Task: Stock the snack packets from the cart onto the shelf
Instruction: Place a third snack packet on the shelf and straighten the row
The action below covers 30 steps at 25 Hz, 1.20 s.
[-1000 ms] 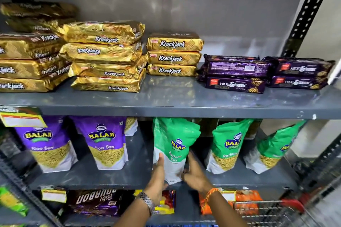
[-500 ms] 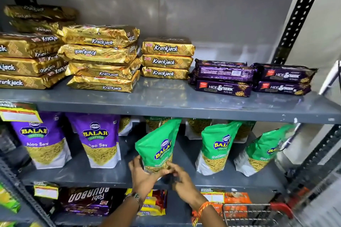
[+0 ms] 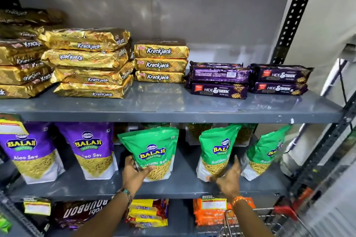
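A green Balaji Ratlami Sev pouch [image 3: 154,150] stands on the grey middle shelf [image 3: 173,186], tilted slightly. My left hand [image 3: 134,175] grips its lower left corner, thumb across the front. To the right, my right hand [image 3: 227,177] has its fingers spread against the bottom of a second green pouch [image 3: 215,152]; whether it grips it is unclear. A third green pouch [image 3: 264,152] leans at the far right. A corner of the wire cart [image 3: 250,223] shows bottom right.
Two purple Aloo Sev pouches [image 3: 90,150] stand left on the same shelf. Gold Krackjack stacks [image 3: 159,63] and purple Hide & Seek packs [image 3: 219,81] fill the shelf above. Bourbon [image 3: 81,213] and Marie packs [image 3: 148,213] lie below. A black slotted upright [image 3: 289,25] borders the right.
The green pouch has been turned from edge-on to face front and stood more upright. My right hand left it and moved right to the second green pouch.
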Motion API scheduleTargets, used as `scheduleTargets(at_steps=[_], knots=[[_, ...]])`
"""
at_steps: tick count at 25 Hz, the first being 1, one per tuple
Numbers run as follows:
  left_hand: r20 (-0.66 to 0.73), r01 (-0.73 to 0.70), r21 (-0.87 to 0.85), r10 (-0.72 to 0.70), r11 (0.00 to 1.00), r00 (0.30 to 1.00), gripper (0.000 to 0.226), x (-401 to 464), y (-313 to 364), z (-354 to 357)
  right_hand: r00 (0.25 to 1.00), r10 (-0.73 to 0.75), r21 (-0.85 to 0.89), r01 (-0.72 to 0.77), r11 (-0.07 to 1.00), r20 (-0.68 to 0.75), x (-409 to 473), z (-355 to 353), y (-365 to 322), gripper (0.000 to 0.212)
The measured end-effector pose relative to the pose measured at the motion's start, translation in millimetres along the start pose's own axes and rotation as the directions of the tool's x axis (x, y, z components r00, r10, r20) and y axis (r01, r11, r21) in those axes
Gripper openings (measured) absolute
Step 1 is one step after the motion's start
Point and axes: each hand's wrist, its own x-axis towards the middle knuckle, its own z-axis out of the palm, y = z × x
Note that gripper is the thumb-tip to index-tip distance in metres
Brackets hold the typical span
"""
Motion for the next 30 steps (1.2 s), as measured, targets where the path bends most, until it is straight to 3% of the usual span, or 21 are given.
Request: scheduleTargets(at_steps=[4, 10, 16, 21, 26, 28, 30], knots=[[0.102, -0.005, -0.01, 0.006, 1.0, 0.995, 0.086, 7, 7, -8, 0.99, -0.135, 0.034, 0.133, 0.99, 0.041, 48, 16, 38, 0.143], [0.088, -0.036, -0.032, 0.038, 0.999, 0.995, 0.065, 12, 11, -10, 0.996, 0.013, 0.039, -0.009, 0.999, -0.094, -8, 25, -10, 0.133], [0.027, -0.087, -0.028, 0.088, 0.996, 0.996, 0.056, 13, 12, -2, 0.998, -0.051, 0.017, 0.051, 0.999, -0.048, -2, 30, -12, 0.13], [0.012, -0.078, -0.065, 0.079, 0.995, 0.997, 0.06, 13, -3, -4, 0.995, -0.087, 0.118, 0.081, 0.99, 0.045, -24, 15, -19, 0.15], [-0.016, -0.046, -0.208, 0.044, 0.977, 0.999, 0.07, 21, -10, 15, 0.931, -0.093, 0.174, 0.163, 0.971, -0.353, -25, -71, 11, 0.109], [-0.01, -0.031, -0.264, 0.03, 0.964, 1.0, 0.056, 15, -2, 22, 0.926, -0.025, 0.177, 0.099, 0.979, -0.377, 11, -104, 29, 0.126], [-0.012, -0.045, -0.217, 0.043, 0.975, 0.999, 0.042, 8, 1, 26, 0.959, 0.005, 0.135, 0.035, 0.99, -0.282, 53, -121, 50, 0.147]])
